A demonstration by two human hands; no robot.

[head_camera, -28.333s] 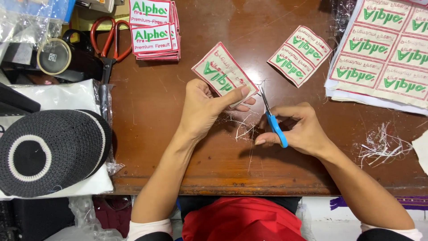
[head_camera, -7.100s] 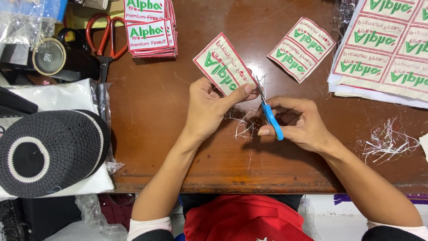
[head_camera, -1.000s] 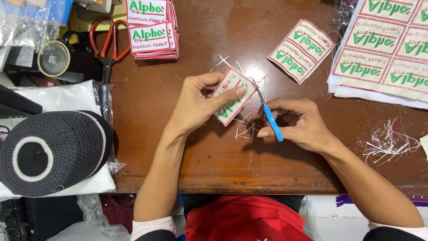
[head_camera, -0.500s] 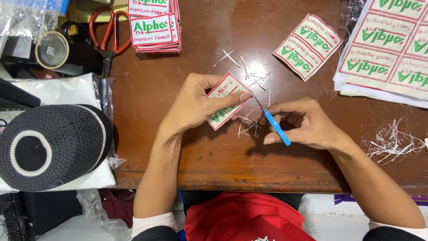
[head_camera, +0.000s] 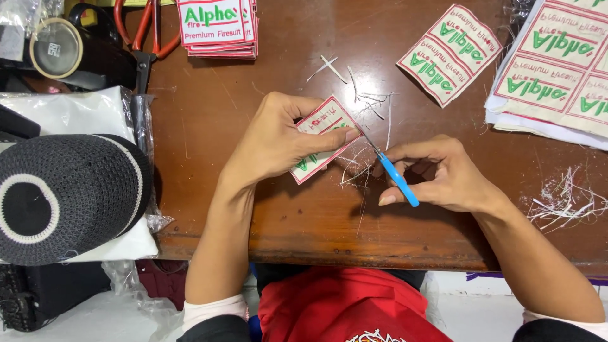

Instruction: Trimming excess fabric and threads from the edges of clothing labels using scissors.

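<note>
Trimming embroidered patch (head_camera: 320,136) edge.
Left hand (head_camera: 272,142) pinching patch, now rotated (fresh side presented); right hand (head_camera: 437,174) gripping blue-handled snips (head_camera: 392,174).

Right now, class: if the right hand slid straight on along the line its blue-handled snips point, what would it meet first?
The right hand aims the blue-handled snips up and to the left. First in that line is probably the edge of the embroidered patch pinched in the left hand; the tip already looks very close to it.
</note>
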